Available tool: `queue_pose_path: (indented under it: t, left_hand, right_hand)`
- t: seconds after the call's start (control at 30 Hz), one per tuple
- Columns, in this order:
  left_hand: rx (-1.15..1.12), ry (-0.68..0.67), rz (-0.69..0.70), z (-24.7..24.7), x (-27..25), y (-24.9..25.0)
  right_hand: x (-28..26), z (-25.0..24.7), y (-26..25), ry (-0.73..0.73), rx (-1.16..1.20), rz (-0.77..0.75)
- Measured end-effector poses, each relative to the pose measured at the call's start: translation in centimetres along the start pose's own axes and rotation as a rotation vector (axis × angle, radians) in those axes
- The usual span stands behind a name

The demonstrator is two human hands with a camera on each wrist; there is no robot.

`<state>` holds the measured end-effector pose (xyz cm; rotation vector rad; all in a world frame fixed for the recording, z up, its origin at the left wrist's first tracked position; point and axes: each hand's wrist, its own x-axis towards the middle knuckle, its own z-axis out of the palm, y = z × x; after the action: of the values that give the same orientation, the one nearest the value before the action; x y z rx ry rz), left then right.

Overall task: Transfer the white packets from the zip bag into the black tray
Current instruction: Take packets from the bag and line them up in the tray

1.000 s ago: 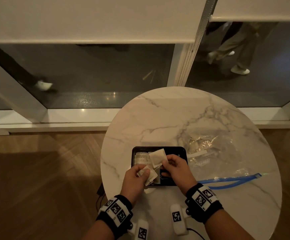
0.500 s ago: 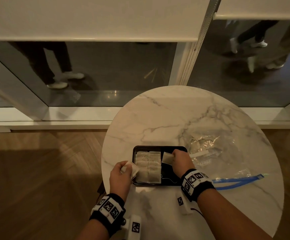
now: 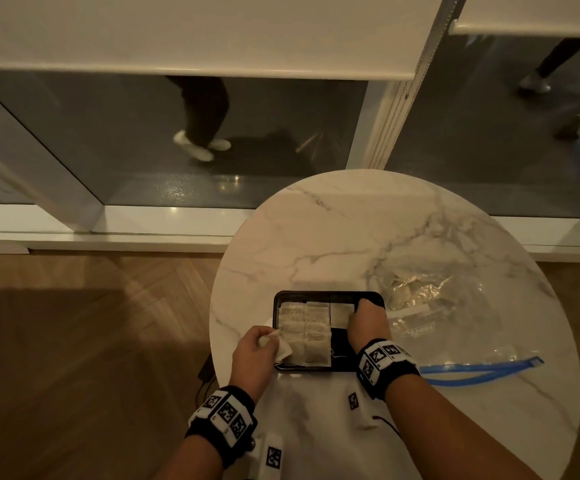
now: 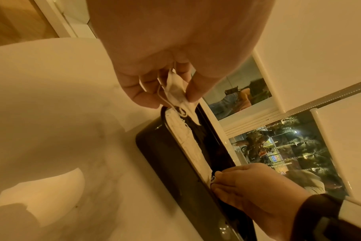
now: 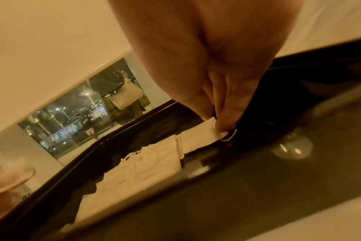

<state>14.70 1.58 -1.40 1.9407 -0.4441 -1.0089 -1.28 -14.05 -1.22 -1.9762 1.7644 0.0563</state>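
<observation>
The black tray [image 3: 316,293] sits on the marble table with several white packets [image 3: 304,332] laid flat in its left part. My left hand [image 3: 264,341] pinches a crumpled white packet [image 3: 279,346] at the tray's near-left edge; the left wrist view shows that packet [image 4: 175,91] between thumb and fingers, a string dangling. My right hand [image 3: 354,315] is inside the tray's far right, pinching the corner of another packet [image 5: 198,137] that lies against the tray floor. The clear zip bag [image 3: 430,306] lies right of the tray.
The bag's blue zip strip [image 3: 478,368] stretches along the table to the right of my right wrist. The round marble table [image 3: 350,237] ends just left of the tray, above wooden floor. A window with passers-by lies beyond the table.
My hands parted from the tray's near side. The right hand carried its packet to the tray's far right and lowered it; the left hand drew back to the left edge with its packet.
</observation>
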Motion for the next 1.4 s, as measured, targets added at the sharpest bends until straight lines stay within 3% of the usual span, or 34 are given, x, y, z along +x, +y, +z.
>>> queue_pose_path:
  t: [0.1, 0.27, 0.53, 0.77, 0.83, 0.93, 1.0, 1.13, 1.23, 1.3, 1.4]
  left_hand:
    - [0.009, -0.017, 0.003, -0.1, 0.0, -0.3]
    - [0.021, -0.008, 0.020, -0.2, 0.0, -0.3]
    - [0.024, -0.024, 0.037, -0.4, 0.0, -0.2]
    - [-0.040, -0.008, 0.158, -0.6, -0.5, 1.0]
    - [-0.074, -0.040, 0.172, -0.2, -0.7, 1.7]
    - [-0.150, -0.091, 0.154, 1.0, -0.9, 2.4]
    - [-0.164, -0.089, 0.125, 1.8, -0.8, 2.5]
    - [-0.147, -0.165, 0.117, 3.4, -0.5, 2.3]
    - [-0.031, -0.176, 0.143, 4.2, -0.4, 2.1]
    - [0.207, -0.200, 0.259, 4.2, -0.3, 1.9]
    - [0.618, -0.341, 0.553, 4.3, -0.3, 0.9]
  right_hand:
    - [-0.1, 0.6, 0.1, 0.019, 0.100, 0.041]
    - [-0.2, 1.0, 0.3, -0.072, 0.104, 0.117]
    - [0.5, 1.9, 0.3, -0.084, 0.102, 0.078]
    - [-1.1, 0.1, 0.4, -0.013, 0.267, -0.001]
    - [-2.6, -0.8, -0.1, -0.116, 0.477, -0.058]
    - [-4.8, -1.3, -0.6, -0.391, 0.807, -0.109]
    - [-5.7, -1.3, -0.5, -0.458, 0.910, -0.107]
    - [-6.3, -1.2, -0.2, -0.378, 0.968, -0.062]
    - [-5.4, -0.9, 0.6, -0.214, 0.947, 0.067]
    - [-4.2, -0.4, 1.5, -0.081, 0.826, 0.131]
    - [-2.6, 0.5, 2.4, 0.030, 0.643, 0.150]
